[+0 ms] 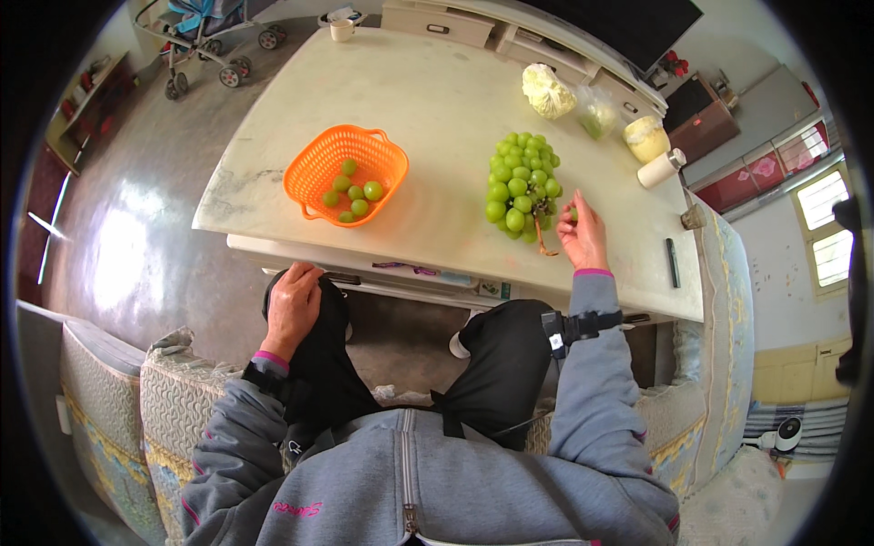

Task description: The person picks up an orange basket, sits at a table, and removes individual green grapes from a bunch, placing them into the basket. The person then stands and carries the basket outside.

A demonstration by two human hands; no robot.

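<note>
My right hand [582, 235] is pinching a single green grape [573, 214] in its fingertips, just right of a large bunch of green grapes [517, 179]. The bunch lies on the pale stone-topped table [444, 143], its brown stem [543, 240] pointing toward me. Farther left stands an orange perforated plastic basket [300, 177] with several loose grapes [356, 192] on its bottom. On my left knee, below the table edge, rests my left hand [293, 307]. Its fingers are curled together, and nothing shows in them.
A cabbage [547, 91], a clear plastic bag [597, 110], a yellow jar [646, 139] and a white bottle [661, 168] stand toward the far right. A black pen [673, 263] lies near the right edge. A white cup [342, 30] stands at the far left corner.
</note>
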